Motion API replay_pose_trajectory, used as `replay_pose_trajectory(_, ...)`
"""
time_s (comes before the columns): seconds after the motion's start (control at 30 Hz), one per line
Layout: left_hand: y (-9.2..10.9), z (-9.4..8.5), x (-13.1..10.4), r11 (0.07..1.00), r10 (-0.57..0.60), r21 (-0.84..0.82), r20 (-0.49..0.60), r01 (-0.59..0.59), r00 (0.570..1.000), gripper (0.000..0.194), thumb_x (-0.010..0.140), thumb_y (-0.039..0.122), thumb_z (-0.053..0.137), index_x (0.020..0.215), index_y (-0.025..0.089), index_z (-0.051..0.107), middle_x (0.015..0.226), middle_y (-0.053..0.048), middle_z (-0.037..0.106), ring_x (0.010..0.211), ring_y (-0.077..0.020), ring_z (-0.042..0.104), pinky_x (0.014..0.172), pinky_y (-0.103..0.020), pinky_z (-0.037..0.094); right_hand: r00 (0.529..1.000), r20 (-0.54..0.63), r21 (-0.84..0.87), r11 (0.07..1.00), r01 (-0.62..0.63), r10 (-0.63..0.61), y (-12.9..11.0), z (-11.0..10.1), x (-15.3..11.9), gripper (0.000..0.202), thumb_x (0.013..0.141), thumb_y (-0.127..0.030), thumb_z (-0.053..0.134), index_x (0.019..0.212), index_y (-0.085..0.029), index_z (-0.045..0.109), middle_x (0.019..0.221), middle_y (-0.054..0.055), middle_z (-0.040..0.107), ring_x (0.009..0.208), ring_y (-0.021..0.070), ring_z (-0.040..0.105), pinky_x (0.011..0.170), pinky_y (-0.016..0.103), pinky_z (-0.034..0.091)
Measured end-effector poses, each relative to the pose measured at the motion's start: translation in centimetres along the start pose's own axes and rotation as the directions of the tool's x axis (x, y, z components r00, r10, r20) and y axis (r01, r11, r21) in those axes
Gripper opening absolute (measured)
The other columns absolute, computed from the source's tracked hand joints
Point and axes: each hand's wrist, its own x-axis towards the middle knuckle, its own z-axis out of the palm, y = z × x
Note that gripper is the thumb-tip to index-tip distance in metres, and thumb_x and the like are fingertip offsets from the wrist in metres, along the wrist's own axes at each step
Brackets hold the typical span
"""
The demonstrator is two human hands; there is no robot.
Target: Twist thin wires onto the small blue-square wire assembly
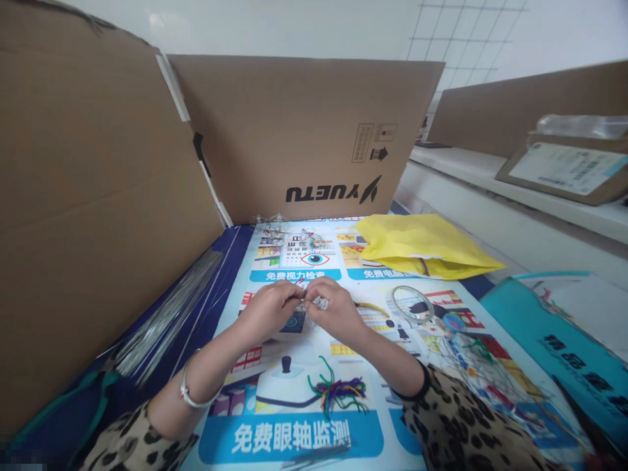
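Observation:
Over the middle of the printed sheet (275, 386), my left hand (277, 304) and my right hand (336, 311) meet with their fingertips pinched together. Fine silvery wire (321, 302) shows beside my right fingers, and a small red bit (300, 282) pokes up behind the fingertips. My fingers hide most of what the left pinch holds. Closer to me lies a bunch of multicoloured threads (341, 392). A tool with a yellow curved handle (373, 309) rests partly behind my right hand. To its right is a clear roll of tape (412, 304).
Cardboard panels (304, 137) wall the left and back. Long thin wires (171, 314) and green-handled pliers (98, 399) lie left. A yellow bag (422, 245) sits back right. Tangled wires and threads (481, 366) spread near a teal package (564, 353). Another wire tangle (309, 239) lies beyond my hands.

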Motion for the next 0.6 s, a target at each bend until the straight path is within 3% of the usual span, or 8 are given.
replay_pose_trajectory(0.17,0.1,0.2,-0.2,0.996,0.041,0.083,0.008,-0.042,0.999,0.016,0.079,0.009,0.049,0.078,0.018,0.063,0.080,-0.002,0.066,0.076,-0.0150,0.060,0.069,-0.025,0.043,0.997,0.032,0.033,0.997,-0.076,0.075,-0.3,0.0,0.1,0.015,0.063,-0.006,0.054,0.059,-0.020,0.055,0.074,0.001,0.061,0.074,0.0163,0.058,0.070,0.030,0.047)
replay_pose_trajectory(0.33,-0.3,0.4,-0.1,0.990,0.069,0.123,-0.036,-0.064,0.997,0.018,0.079,0.006,0.048,0.075,0.017,0.062,0.079,-0.002,0.066,0.075,-0.0152,0.060,0.069,-0.025,0.044,0.996,-0.002,-0.095,0.992,0.084,-0.085,-1.0,-0.3,0.1,0.014,0.066,-0.007,0.055,0.062,-0.020,0.056,0.076,0.003,0.062,0.078,0.0179,0.057,0.075,0.033,0.047)
replay_pose_trajectory(0.47,-1.1,0.0,0.1,0.992,0.124,0.021,-0.045,-0.123,0.991,0.018,0.078,0.003,0.049,0.075,0.017,0.060,0.075,0.000,0.065,0.073,-0.0125,0.060,0.067,-0.022,0.044,0.985,0.001,-0.146,0.975,0.170,-0.172,-0.5,-0.7,0.3,0.011,0.075,-0.012,0.057,0.069,-0.020,0.060,0.077,0.003,0.064,0.078,0.0176,0.058,0.076,0.033,0.047)
replay_pose_trajectory(0.6,-1.8,-0.1,0.2,0.985,0.175,-0.007,-0.032,-0.175,0.984,0.018,0.079,0.003,0.048,0.075,0.018,0.058,0.076,0.001,0.063,0.073,-0.0115,0.059,0.068,-0.021,0.043,0.947,0.035,-0.277,0.908,0.316,-0.319,0.5,-1.0,0.5,0.007,0.082,-0.018,0.056,0.083,-0.018,0.063,0.086,0.007,0.066,0.084,0.0197,0.057,0.078,0.036,0.045)
